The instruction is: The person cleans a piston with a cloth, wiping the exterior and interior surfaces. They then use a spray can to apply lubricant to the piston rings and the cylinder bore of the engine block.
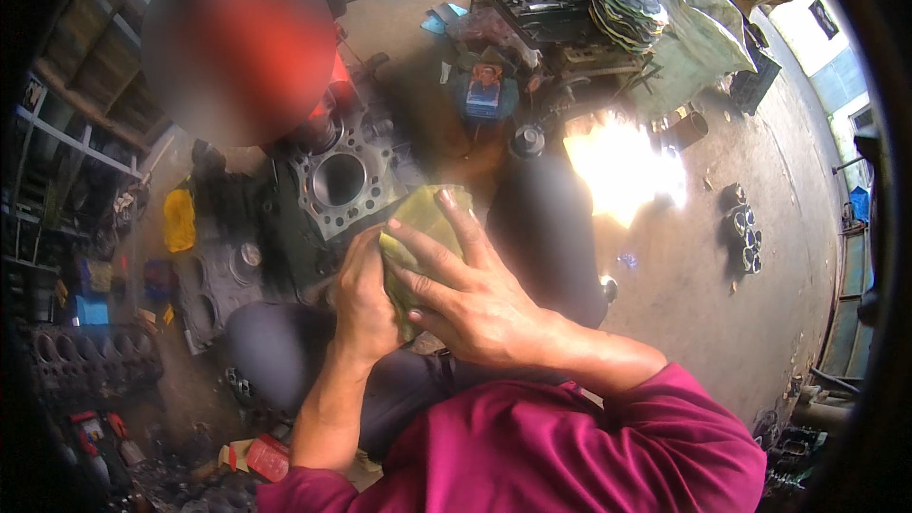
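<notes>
A yellow-green cloth (429, 212) is bunched between both hands above my lap. My left hand (363, 299) is closed round its left side. Across the top of the cloth lies my right hand (480, 299), pressing on it with fingers somewhat apart and curving over its edge. Whether the cloth wraps some part, I cannot tell, since the hands and folds cover it. Just beyond the hands stands a grey metal engine block (378, 154), with a round cylinder bore facing up.
A cylinder head (90, 361) lies at the left, near a yellow bag (179, 219). Past the block are a blue box (483, 95) and a tool-covered table (546, 11). Several round metal parts (741, 228) sit on the floor at right. Another person (328, 104) is close at the upper left.
</notes>
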